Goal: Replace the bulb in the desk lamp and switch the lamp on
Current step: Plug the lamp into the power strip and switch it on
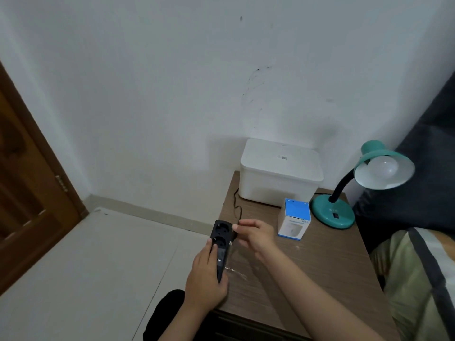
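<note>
Powering step: left hand (204,279) clamped round the black power strip (220,244), right hand (256,236) pinching the lamp's plug (234,235) beside it; desk lamp (364,185), bulb (384,168) fitted, at two o'clock; next, seating the pins squarely.

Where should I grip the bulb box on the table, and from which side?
Take the bulb box across its two narrow side walls near the blue top, coming down from above and the front. It stands upright and free in front, but the white container sits close behind and the lamp base crowds its right.
</note>
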A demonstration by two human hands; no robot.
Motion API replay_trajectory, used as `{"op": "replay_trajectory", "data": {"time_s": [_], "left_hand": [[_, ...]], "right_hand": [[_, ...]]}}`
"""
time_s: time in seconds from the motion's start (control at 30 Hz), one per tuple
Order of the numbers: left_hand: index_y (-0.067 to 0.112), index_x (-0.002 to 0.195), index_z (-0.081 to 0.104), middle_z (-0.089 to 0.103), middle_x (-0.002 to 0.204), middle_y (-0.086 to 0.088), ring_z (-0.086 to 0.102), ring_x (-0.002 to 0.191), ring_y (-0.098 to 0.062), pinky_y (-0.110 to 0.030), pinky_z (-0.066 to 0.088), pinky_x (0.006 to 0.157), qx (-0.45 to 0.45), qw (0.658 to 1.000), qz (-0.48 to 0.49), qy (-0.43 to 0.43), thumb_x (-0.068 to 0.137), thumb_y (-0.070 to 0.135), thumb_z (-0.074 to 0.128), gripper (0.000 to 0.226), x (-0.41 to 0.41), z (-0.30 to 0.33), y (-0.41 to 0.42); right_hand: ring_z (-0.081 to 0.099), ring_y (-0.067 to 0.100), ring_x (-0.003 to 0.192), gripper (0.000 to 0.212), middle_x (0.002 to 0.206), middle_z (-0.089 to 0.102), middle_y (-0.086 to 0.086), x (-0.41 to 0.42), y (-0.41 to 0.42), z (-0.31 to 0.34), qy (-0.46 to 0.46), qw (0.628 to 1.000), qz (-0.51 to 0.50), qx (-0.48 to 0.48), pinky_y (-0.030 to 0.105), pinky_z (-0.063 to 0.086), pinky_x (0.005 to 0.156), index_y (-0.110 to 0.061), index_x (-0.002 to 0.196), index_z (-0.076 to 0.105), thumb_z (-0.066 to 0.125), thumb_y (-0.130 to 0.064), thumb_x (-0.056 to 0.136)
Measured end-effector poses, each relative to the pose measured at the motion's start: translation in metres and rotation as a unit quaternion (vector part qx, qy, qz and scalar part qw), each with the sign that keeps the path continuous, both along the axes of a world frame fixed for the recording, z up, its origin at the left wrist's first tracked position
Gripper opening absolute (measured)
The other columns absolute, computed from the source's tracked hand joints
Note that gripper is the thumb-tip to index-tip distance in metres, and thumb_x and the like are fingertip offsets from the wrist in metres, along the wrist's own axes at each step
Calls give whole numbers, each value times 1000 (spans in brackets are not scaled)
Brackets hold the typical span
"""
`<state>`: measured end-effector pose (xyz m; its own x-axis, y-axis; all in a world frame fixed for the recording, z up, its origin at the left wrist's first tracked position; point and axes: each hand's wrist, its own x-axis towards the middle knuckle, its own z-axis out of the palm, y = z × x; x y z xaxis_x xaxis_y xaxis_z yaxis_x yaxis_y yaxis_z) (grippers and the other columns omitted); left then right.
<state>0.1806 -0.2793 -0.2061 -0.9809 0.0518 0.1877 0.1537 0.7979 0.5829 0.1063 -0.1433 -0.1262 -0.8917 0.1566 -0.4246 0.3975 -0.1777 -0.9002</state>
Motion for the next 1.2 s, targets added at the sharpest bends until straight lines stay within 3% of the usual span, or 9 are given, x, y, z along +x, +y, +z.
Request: {"op": "replay_trajectory", "data": {"time_s": [0.07, 0.23, 0.43, 0.57, 0.7, 0.9, 1.1, 1.2], "left_hand": [[11, 143, 29, 23, 153, 0, 31, 133, -19, -23, 35, 97, 2, 1000, 0, -1, 80, 35, 53, 71, 0, -1, 0], [14, 144, 25, 19, 154, 2, 26, 135, -17, -22, 33, 101, 0, 1000, -1, 1, 81, 36, 52, 72, -2, -3, -1], [16, 145, 23, 17, 154, 4, 25, 135, -15, -24, 36, 101, 4, 1000, -3, -3, 82, 39, 50, 72, -2, -6, -2], [15, 144, 25, 19, 154, 3, 26, 135, -16, -26, 37, 102, 8, 1000, -1, -1, 81, 39, 49, 71, -2, -7, -3], [14, 143, 27, 21, 153, 2, 28, 134, -16, -28, 39, 102, 8, 1000, 2, 3, 81, 39, 50, 71, -4, -7, -1], [13, 143, 28, 24, 153, -1, 30, 133, -18, -28, 38, 102, -1, 1000, 0, 7, 80, 37, 51, 71, -2, -8, -1], [13, 142, 29, 25, 152, -1, 32, 132, -18, -28, 39, 102, -2, 1000, 2, 11, 81, 38, 51, 70, -2, -8, -1], [12, 141, 31, 26, 152, -1, 33, 132, -19, -29, 41, 101, 0, 1000, 4, 15, 80, 37, 51, 69, -2, -9, -1]], "right_hand": [[63, 14, 62, 22, 73, 67, 7, -6, -8, -1, 45, 997, -34, 48, 16, 49, 45, -6, 81, 64, 79, 2, 68], [61, 10, 58, 24, 64, 66, -5, -13, -25, -7, 118, 973, -69, 186, 21, 50, 57, -19, 66, 63, 85, -11, 62], [65, 10, 63, 21, 64, 68, -6, -20, -37, -28, 130, 965, -60, 222, 31, 55, 64, -24, 62, 63, 84, -20, 62], [62, 2, 65, 22, 66, 66, -11, -14, -39, -36, 164, 947, -16, 277, 23, 53, 61, -29, 63, 62, 81, -20, 68], [59, -4, 60, 15, 62, 64, -15, -17, -36, -41, 193, 930, -2, 312, 10, 45, 56, -22, 68, 67, 82, -20, 67], [61, 6, 63, 15, 63, 64, -13, -22, -44, -46, 197, 925, -3, 326, 24, 48, 57, -24, 66, 65, 79, -20, 70], [57, 6, 59, 13, 66, 68, -5, -21, -40, -57, 236, 900, 4, 366, 14, 39, 53, -16, 67, 68, 80, -19, 70], [60, 13, 60, 14, 67, 70, -1, -21, -33, -61, 272, 873, 12, 404, 22, 43, 55, -14, 66, 68, 80, -19, 70]]}}
